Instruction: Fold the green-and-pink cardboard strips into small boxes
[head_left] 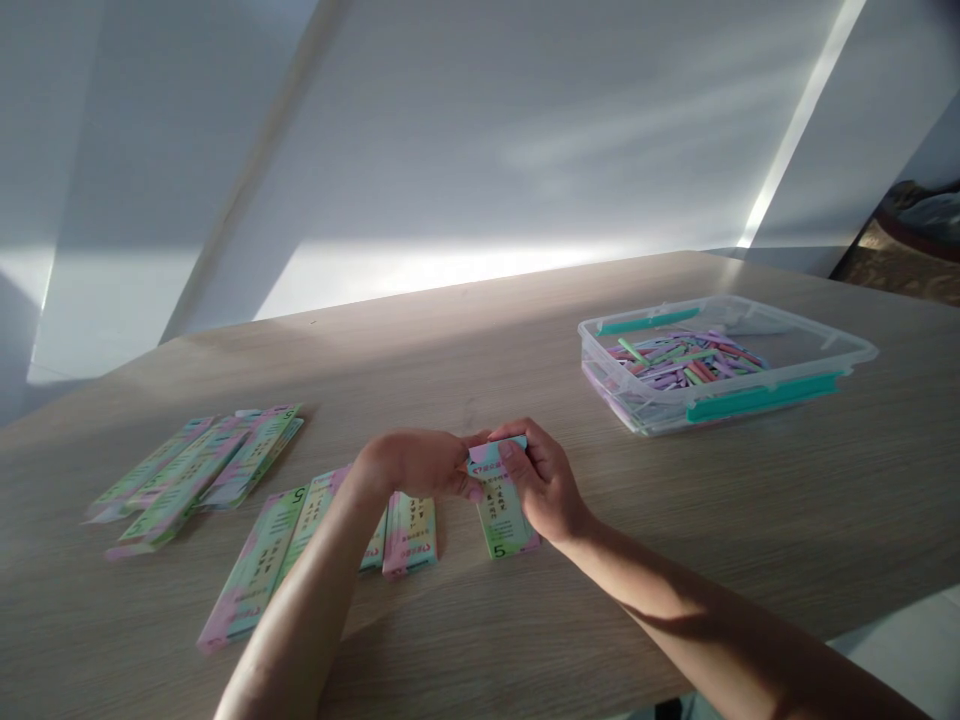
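My left hand (412,465) and my right hand (538,480) meet over a folded green-and-pink paper note (501,510) printed with a 5 and dark characters. Both hands pinch its upper end, and its lower end rests on the wooden tabletop (480,360). Just below my left hand, a short row of similar notes (409,535) lies partly hidden by my left forearm. A longer note (251,565) lies further left, and an overlapping pile of notes (195,475) sits beyond it.
A transparent plastic box (720,365) with teal latches stands at the right of the table, holding several pastel paper strips. The table's far edge runs below a white wall. A brown patterned object (900,240) shows beyond the far right corner.
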